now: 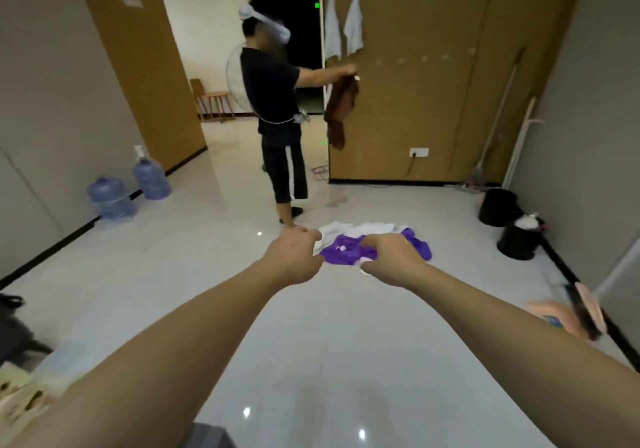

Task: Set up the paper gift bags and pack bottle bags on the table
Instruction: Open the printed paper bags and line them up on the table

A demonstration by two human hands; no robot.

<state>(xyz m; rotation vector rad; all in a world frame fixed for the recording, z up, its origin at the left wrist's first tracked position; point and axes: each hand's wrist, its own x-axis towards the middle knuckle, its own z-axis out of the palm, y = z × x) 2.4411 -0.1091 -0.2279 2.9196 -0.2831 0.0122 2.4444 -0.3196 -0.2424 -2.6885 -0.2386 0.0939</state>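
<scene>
Both hands, left hand (294, 255) and right hand (393, 260), pinch a purple cloth bag (341, 252) with white parts; no words can be read.

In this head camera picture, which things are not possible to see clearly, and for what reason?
- Purple and white bundle, head view: both hands, left hand and right hand, cover its near part; whether it is bags is unclear.
- Fingertips of both hands: hidden behind the knuckles and the bundle.
- Peach item, right edge: motion-blurred.
- Printed object, bottom left corner: cut off and blurred.
- The table: not in view.
</scene>
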